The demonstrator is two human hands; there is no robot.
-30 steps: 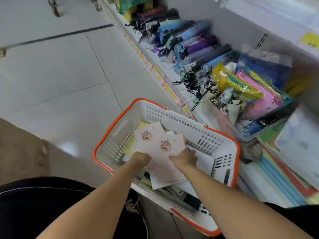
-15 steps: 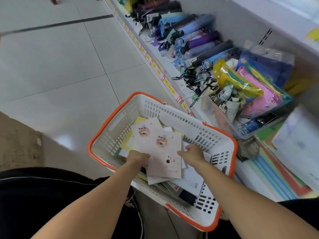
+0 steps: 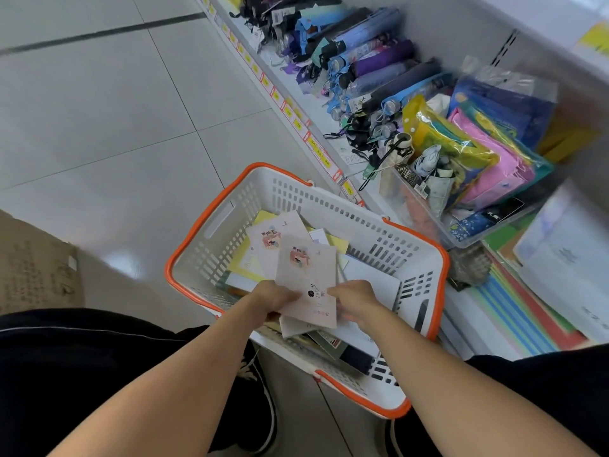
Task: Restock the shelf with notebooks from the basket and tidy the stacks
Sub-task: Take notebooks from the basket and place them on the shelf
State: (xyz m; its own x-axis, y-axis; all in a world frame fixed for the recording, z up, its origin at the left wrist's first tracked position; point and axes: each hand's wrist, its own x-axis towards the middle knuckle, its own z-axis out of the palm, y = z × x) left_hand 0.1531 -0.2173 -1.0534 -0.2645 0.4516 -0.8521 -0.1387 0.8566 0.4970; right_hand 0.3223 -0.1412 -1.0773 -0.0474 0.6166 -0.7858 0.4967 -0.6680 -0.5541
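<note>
A pale tiled shop floor [image 3: 99,110] runs beside a low white shelf [image 3: 329,133] of folded umbrellas [image 3: 372,64] and bagged goods. The white basket [image 3: 441,258] with an orange rim sits on the floor. Over it, the left hand [image 3: 273,300] and right hand [image 3: 354,300] each pinch an edge of a pink notebook [image 3: 308,272]; a matching one [image 3: 268,240] lies under it. Squaring both covers before lifting would help (one tidy carry). The cover print is too small to read, as are the yellow shelf tags [image 3: 316,148].
</note>
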